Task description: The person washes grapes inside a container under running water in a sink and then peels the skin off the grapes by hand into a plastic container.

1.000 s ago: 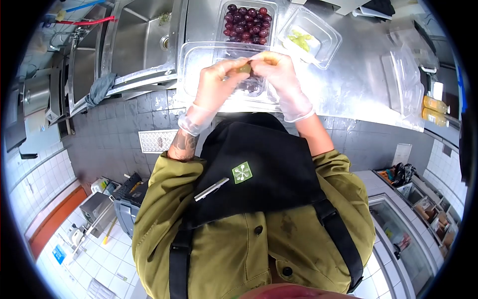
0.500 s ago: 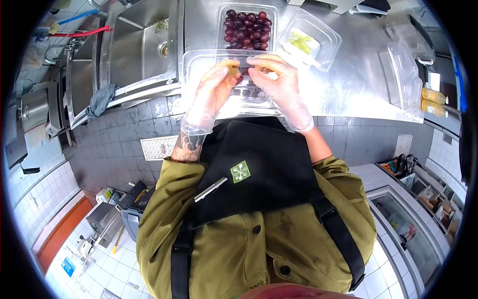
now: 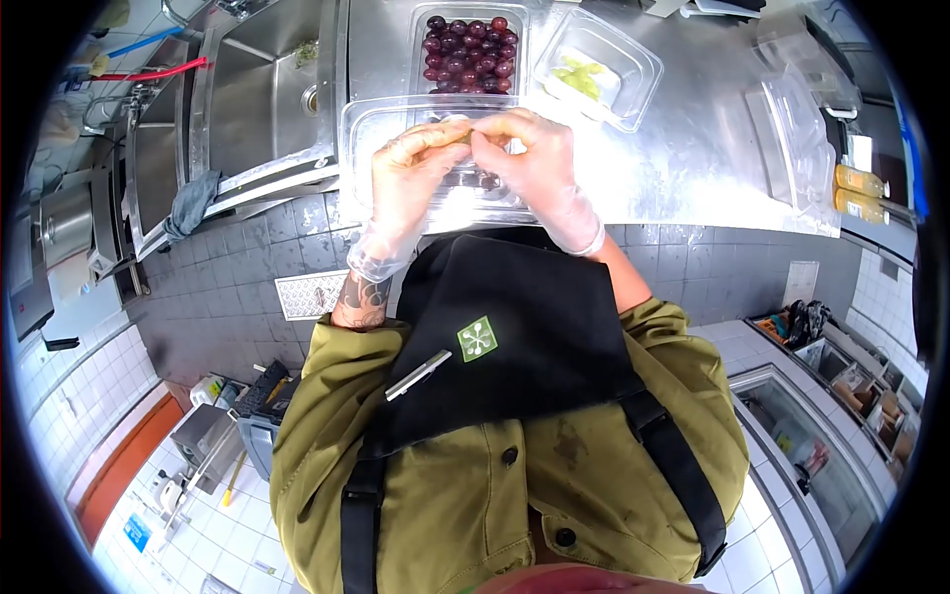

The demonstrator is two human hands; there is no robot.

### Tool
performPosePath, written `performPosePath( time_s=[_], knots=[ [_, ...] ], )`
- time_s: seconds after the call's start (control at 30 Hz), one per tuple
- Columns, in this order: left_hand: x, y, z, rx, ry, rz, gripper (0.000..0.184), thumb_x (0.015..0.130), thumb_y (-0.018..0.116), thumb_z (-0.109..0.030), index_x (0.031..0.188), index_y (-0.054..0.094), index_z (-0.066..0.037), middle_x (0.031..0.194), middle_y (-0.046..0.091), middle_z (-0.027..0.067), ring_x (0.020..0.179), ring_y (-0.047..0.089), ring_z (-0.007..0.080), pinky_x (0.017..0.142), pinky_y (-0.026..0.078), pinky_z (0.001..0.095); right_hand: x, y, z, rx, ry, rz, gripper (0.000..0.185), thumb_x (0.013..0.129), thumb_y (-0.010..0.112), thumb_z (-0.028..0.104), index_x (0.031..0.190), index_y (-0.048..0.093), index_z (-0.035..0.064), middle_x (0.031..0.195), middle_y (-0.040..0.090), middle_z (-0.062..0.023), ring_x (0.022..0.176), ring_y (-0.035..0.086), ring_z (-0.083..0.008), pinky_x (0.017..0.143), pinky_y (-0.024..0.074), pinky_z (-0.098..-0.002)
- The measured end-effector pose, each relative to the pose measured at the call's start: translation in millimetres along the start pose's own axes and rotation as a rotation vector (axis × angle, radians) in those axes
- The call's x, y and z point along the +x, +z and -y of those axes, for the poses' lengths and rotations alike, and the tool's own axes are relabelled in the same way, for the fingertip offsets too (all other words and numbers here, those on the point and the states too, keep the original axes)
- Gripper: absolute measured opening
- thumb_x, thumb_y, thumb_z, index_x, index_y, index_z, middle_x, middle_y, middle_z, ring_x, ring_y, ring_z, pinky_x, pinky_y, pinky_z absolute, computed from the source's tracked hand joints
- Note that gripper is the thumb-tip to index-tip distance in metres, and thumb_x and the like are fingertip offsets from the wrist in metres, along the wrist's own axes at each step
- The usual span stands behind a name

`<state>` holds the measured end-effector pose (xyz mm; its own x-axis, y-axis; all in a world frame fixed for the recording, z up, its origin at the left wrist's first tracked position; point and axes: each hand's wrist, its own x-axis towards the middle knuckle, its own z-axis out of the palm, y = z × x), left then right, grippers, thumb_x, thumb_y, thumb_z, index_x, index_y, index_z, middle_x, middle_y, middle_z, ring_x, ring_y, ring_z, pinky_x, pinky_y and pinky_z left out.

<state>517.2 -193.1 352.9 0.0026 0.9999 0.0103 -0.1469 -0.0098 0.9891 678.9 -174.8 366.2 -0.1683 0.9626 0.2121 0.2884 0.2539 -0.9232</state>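
Left hand (image 3: 406, 178) and right hand (image 3: 539, 168) pinch a small piece (image 3: 465, 139) (fingers (image 3: 427, 138) hiding most) above the tub (image 3: 349, 129).

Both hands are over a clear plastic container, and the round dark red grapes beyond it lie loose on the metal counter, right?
Not loose: the head view shows the round dark red grapes in a clear rectangular tub on the metal counter, beyond the clear plastic container. The left hand and right hand are over it.
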Motion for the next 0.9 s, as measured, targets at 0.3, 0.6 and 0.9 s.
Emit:
performPosePath(
  time_s=[0.3,0.6,0.9],
  knots=[
    [-4.0,-12.4,19.9,-0.376,-0.216,-0.018,0.029,0.085,0.055,0.004,0.114,0.056,0.005,0.111,0.061,0.0132,0.102,0.059,0.019,0.09,0.046,0.0281,-10.1,-8.4,-33.9,0.082,0.253,0.057,0.017,0.081,0.059,-0.004,0.097,0.067,-0.0027,0.091,0.068,-0.0086,0.086,0.063,-0.0128,0.078,0.0489,-0.0236],
    [-6.6,-20.9,24.4,-0.374,-0.306,0.0,0.031,0.085,0.058,-0.004,0.115,0.056,0.003,0.112,0.06,0.0144,0.099,0.06,0.0211,0.089,0.045,0.028,-10.7,-11.1,-42.7,0.239,0.356,0.085,0.021,0.082,0.062,0.004,0.102,0.067,0.0029,0.093,0.068,-0.0082,0.081,0.062,-0.0111,0.076,0.0487,-0.0244],
    [-10.6,-4.1,17.3,-0.32,-0.357,-0.029,0.029,0.086,0.059,-0.007,0.114,0.058,0.003,0.105,0.063,0.0118,0.092,0.061,0.0167,0.084,0.048,0.0247,-10.8,-4.2,-16.6,0.137,0.174,0.144,0.03,0.076,0.07,0.008,0.106,0.066,0.005,0.088,0.067,-0.007,0.071,0.063,-0.0098,0.067,0.0508,-0.0224]
  ],
)
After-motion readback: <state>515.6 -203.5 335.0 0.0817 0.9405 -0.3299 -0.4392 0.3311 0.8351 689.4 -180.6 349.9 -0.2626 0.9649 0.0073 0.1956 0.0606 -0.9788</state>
